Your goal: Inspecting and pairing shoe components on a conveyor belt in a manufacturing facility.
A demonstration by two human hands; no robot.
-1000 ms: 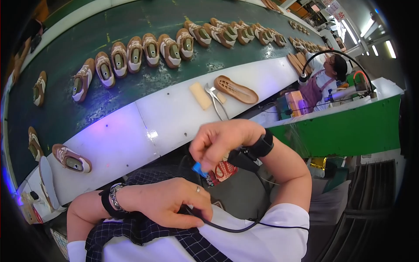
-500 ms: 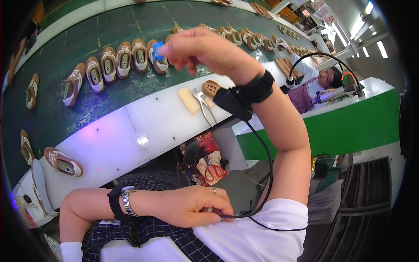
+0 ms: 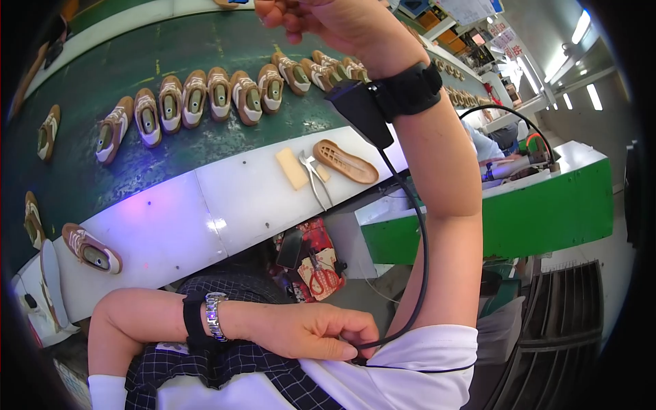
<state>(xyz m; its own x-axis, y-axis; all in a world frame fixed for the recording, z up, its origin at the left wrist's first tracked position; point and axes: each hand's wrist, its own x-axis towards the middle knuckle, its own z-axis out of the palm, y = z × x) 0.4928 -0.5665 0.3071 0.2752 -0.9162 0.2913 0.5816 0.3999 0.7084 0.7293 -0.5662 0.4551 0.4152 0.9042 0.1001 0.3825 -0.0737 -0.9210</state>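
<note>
My right hand (image 3: 321, 24) is raised at the upper edge, which cuts it off. Its visible fingers are curled, and what they hold, if anything, is out of sight. A small patch of blue (image 3: 237, 1) shows just left of them. Low in front of my body, my left hand (image 3: 311, 333) is closed around a black cable (image 3: 417, 287) beside my white sleeve. This cable runs up to a black device (image 3: 362, 109) strapped on my right wrist. Brown-and-white sneakers (image 3: 219, 96) stand in a row on the green surface beyond the white ledge (image 3: 198, 205).
On the ledge lie pincers (image 3: 313, 179), a yellowish block (image 3: 292, 169) and a brown shoe sole (image 3: 345, 162). A single sneaker (image 3: 92, 249) sits at its left end. Red-handled scissors (image 3: 324, 279) hang below. A green-sided bench (image 3: 492, 215) with a bent black hose stands at right.
My right hand has moved up and away, partly out of view; the blue piece seen at its fingers is now at the top edge. The sole is now uncovered. My left hand stays on the cable.
</note>
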